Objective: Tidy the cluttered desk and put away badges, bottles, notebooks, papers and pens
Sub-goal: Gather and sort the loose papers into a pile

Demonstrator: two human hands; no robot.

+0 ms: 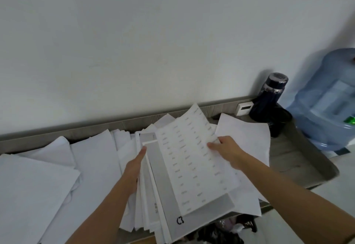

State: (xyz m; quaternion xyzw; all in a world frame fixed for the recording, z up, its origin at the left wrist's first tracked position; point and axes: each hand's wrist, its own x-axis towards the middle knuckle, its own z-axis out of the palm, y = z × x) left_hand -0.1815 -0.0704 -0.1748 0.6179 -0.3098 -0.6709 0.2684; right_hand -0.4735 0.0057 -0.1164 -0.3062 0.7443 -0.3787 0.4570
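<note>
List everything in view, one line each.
printed sheet: one, white with grey rows, atop the stack
paper stack: one, white and grey, desk centre
loose papers: many, white, desk's left
bottle: one, dark blue, desk's back right
water jug: one, pale blue, right of desk
desk: one, grey, under the papers
left hand: one, straight fingers against the stack's left side
right hand: one, pinches the printed sheet's right edge

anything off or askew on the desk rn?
Yes. The paper stack, steadied by the left hand while the right hand pinches its top sheet, is fanned unevenly and overhangs the desk's front edge; it could slide off. Loose sheets lie scattered at left. The dark bottle stands upright; no spill visible.
</note>
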